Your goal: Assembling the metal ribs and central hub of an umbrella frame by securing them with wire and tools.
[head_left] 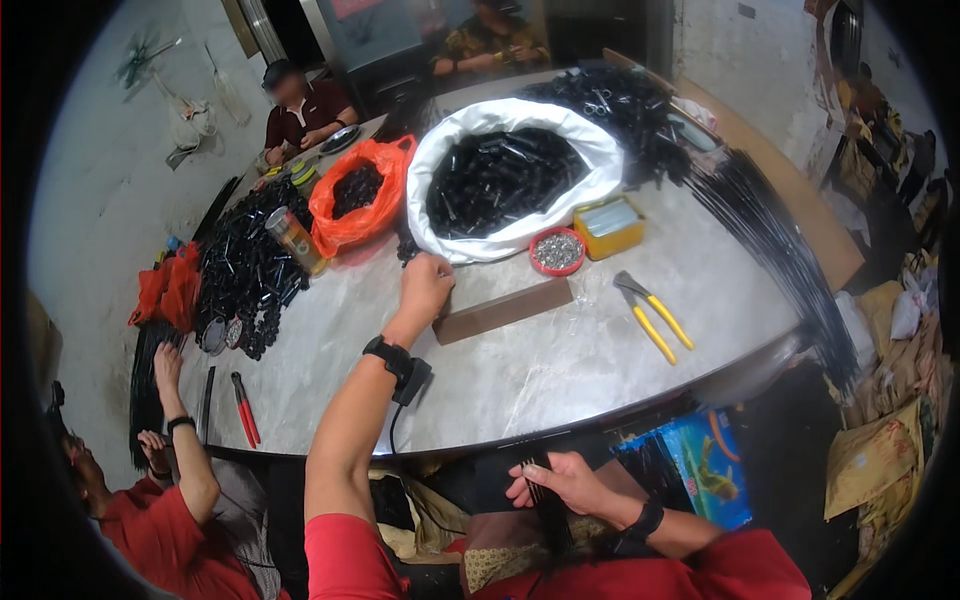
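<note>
My left hand [427,284] reaches across the table to the front of a white sack [470,250] filled with small black parts [505,180]. Its fingers are pinched together beside a few small black pieces [406,249]; whatever lies between them is hidden. Close to my body, my right hand [568,484] is closed around a bundle of thin black rods [545,505], held upright over my lap. A brown rectangular bar [505,310] lies just right of my left wrist. Yellow-handled pliers [652,315] rest farther right.
A red dish of small metal bits [557,252] and a yellow box [610,228] stand by the sack. An orange bag [350,230], black parts [245,260] and red-handled pliers [245,410] are left. Long black rods [775,240] line the right edge. Co-workers sit left and across.
</note>
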`<action>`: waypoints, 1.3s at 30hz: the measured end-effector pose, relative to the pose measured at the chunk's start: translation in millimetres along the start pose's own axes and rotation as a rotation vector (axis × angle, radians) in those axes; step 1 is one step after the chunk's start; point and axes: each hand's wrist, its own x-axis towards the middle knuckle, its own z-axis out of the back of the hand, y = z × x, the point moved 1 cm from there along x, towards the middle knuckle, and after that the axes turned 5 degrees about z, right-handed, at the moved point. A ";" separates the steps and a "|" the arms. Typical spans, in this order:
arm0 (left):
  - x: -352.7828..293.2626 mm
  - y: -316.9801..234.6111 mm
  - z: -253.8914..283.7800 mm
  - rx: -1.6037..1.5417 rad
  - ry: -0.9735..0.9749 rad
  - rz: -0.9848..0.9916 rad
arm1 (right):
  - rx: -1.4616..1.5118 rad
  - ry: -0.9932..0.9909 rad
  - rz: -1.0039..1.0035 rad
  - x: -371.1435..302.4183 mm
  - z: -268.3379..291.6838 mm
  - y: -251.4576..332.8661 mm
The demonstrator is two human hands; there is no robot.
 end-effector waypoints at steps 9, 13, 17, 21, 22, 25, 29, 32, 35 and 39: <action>72.1 -33.8 -8.0 -0.095 -0.067 0.083 | 0.008 0.024 0.000 8.6 9.6 6.3; 81.3 -42.5 -23.4 -0.053 -0.008 0.168 | 0.013 0.027 0.013 8.6 12.4 5.7; 80.9 -38.6 -33.2 0.033 0.003 0.159 | -0.007 0.012 -0.012 5.2 7.9 9.5; 73.7 -33.6 -20.4 -0.078 -0.108 0.096 | 0.049 0.016 -0.012 8.9 7.1 0.7; 73.5 -26.9 -12.2 -0.171 -0.107 0.045 | 0.013 0.009 -0.009 9.6 3.7 2.2; 57.2 -52.3 15.4 -0.659 0.178 0.168 | 0.064 -0.029 0.003 6.4 3.3 3.3; -11.6 -80.6 63.1 -0.879 0.354 0.273 | 0.010 -0.030 0.019 4.2 0.2 11.6; -79.2 -81.3 89.0 -1.011 0.413 0.375 | -0.002 -0.001 0.049 2.5 -3.2 7.5; -140.3 -76.8 94.0 -1.127 0.430 0.555 | -0.016 0.006 0.038 -2.4 -10.5 6.5; -205.8 -77.2 95.1 -1.419 0.498 0.806 | -0.062 0.014 0.035 -10.3 -19.5 5.2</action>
